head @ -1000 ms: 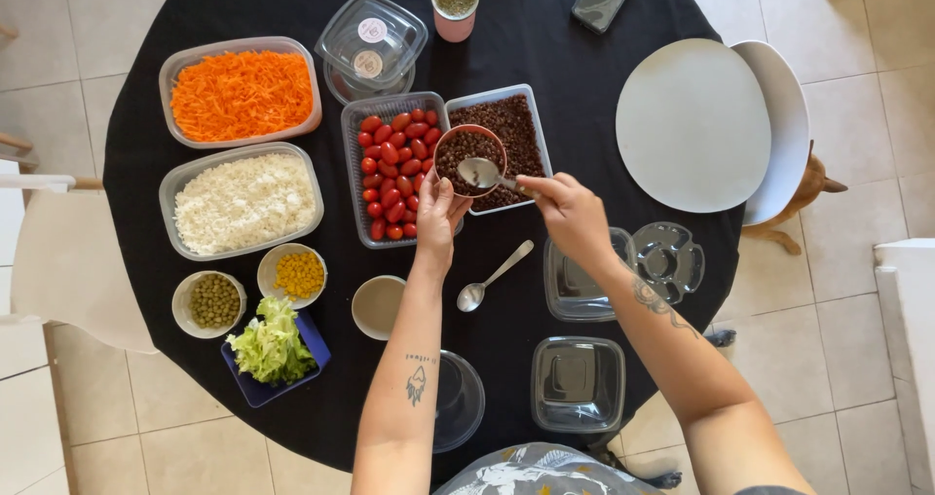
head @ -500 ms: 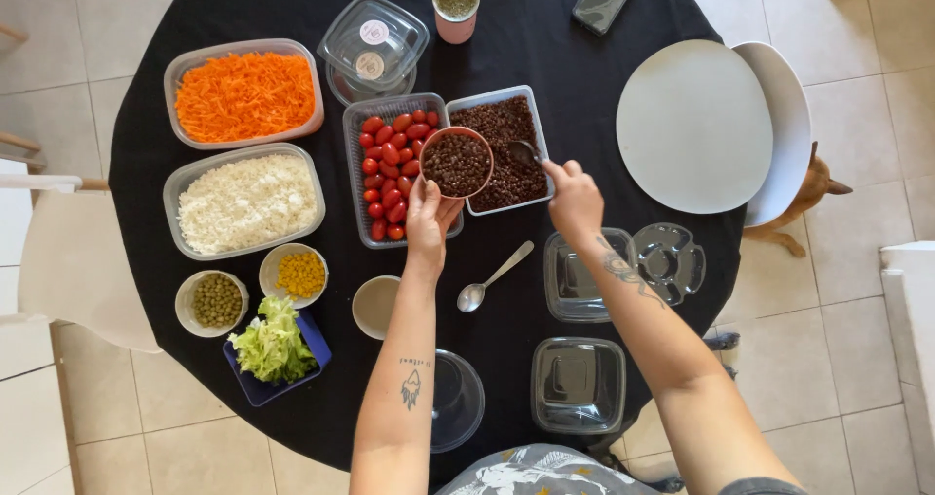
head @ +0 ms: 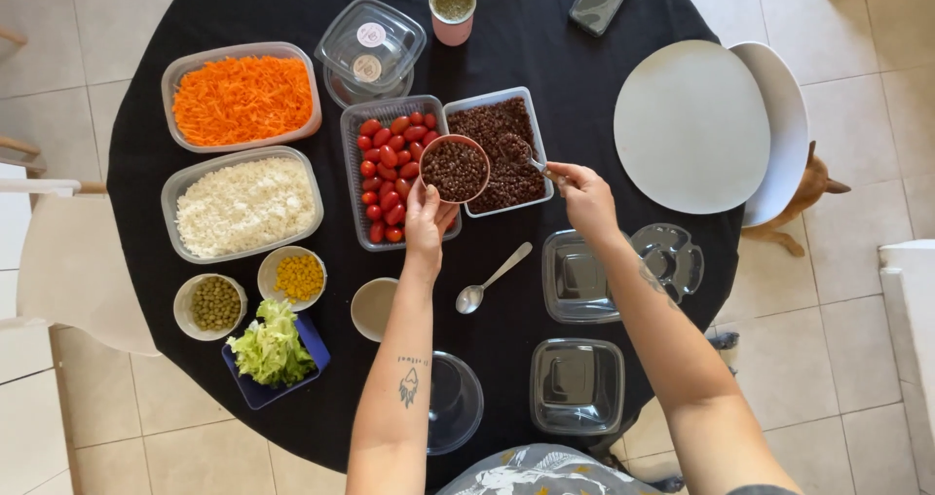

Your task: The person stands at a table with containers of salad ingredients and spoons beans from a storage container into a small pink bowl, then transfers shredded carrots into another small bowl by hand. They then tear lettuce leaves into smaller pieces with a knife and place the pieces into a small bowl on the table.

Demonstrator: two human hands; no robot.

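While the left hand (head: 426, 220) grips a lentil-filled bowl (head: 455, 169) over the tomato tray (head: 375, 188) and lentil tray (head: 506, 115), we see the right hand (head: 582, 195) closed on a spoon (head: 531, 160) dipped in those lentils; a spare spoon (head: 492, 279) lies on the black table (head: 545, 47) below

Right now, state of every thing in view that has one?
left hand: holds small bowl, nearly full of dark beans, over the trays
right hand: grips spoon dipped in bean tray
tomato tray: open, full
carrot tray: open, full
rice tray: open, full
clear boxes: empty
spare spoon: lying on table, untouched
pink cup: upright, filled
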